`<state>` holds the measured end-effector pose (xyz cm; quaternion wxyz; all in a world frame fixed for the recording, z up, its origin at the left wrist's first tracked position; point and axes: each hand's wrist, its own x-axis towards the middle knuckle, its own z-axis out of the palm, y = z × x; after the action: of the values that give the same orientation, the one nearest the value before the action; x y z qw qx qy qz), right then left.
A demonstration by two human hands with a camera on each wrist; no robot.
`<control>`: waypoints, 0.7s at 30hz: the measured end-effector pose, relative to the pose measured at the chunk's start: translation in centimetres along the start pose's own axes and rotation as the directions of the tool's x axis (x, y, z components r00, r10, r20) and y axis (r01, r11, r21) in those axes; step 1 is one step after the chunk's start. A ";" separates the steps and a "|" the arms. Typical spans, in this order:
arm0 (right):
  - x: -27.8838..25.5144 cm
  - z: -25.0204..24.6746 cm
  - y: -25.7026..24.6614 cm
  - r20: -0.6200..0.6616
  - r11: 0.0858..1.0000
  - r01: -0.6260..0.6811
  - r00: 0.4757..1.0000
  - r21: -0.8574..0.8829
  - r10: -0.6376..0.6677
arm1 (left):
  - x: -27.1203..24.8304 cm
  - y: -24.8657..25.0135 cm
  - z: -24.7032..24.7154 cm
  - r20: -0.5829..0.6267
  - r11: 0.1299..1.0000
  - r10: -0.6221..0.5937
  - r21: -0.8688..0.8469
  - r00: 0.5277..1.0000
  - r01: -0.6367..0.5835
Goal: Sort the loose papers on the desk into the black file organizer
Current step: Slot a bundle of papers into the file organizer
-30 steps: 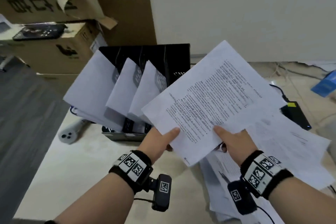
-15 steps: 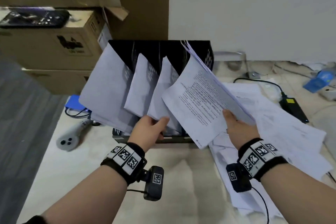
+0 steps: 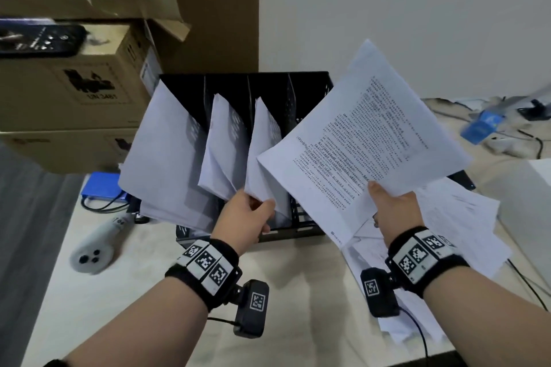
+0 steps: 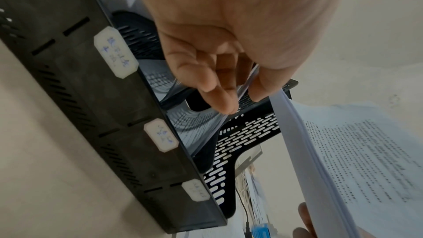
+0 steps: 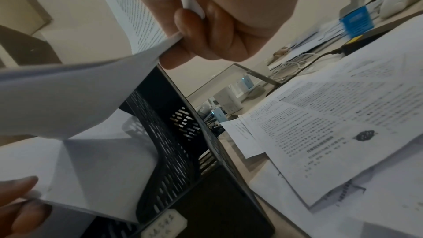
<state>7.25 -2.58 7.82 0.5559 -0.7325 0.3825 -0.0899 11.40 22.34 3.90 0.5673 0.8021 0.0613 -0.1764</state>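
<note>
The black file organizer stands upright on the desk, with white papers leaning out of three of its slots. My left hand pinches the lower corner of the papers in the third slot; the left wrist view shows the left hand with the paper edges between thumb and fingers. My right hand grips a printed sheet by its lower edge, up in front of the rightmost slot. The right wrist view shows the right hand curled on that sheet. Loose papers lie heaped at the right.
Cardboard boxes are stacked at the back left, close to the organizer. A grey controller and a blue flat item lie on the desk at the left. Cables and a blue box sit far right, beside a white box.
My left hand let go of the printed sheet and took hold of the papers in the third slot. The right hand alone swung the sheet from edge-on at the organizer to up and rightward.
</note>
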 end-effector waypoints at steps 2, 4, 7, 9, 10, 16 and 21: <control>0.0 0.1 0.0 -0.027 0.999 -0.005 1.000 0.036 0.006 | -0.5 0.4 0.1 0.014 0.995 0.096 -0.004 0.995 -0.096; 0.1 0.0 0.0 -0.061 0.998 -0.021 0.998 0.056 0.024 | -0.6 0.6 0.5 0.056 0.971 0.228 0.056 0.972 -0.231; 0.0 -0.1 0.1 -0.098 0.997 -0.033 0.994 0.068 0.040 | -0.1 1.3 1.9 0.135 0.899 0.343 0.240 0.930 -0.366; 0.0 -0.3 0.2 -0.129 0.997 -0.032 0.991 0.074 0.042 | 0.3 2.1 2.9 0.208 0.853 0.375 0.303 0.903 -0.424; 0.0 -0.5 0.3 -0.151 0.997 -0.038 0.987 0.071 0.049 | 0.5 2.5 3.4 0.239 0.840 0.376 0.321 0.895 -0.438; 0.1 -1.4 0.7 -0.216 0.996 -0.075 0.973 0.043 0.083 | 1.0 3.2 4.4 0.293 0.826 0.355 0.347 0.888 -0.444; 0.1 -1.6 0.6 -0.222 0.996 -0.080 0.971 0.048 0.088 | 1.2 2.6 4.8 0.292 0.830 0.345 0.350 0.892 -0.435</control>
<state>6.13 -3.86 7.86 0.5266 -0.6900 0.4716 -0.1556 12.24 16.88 4.37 0.4155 0.8732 -0.2047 -0.1512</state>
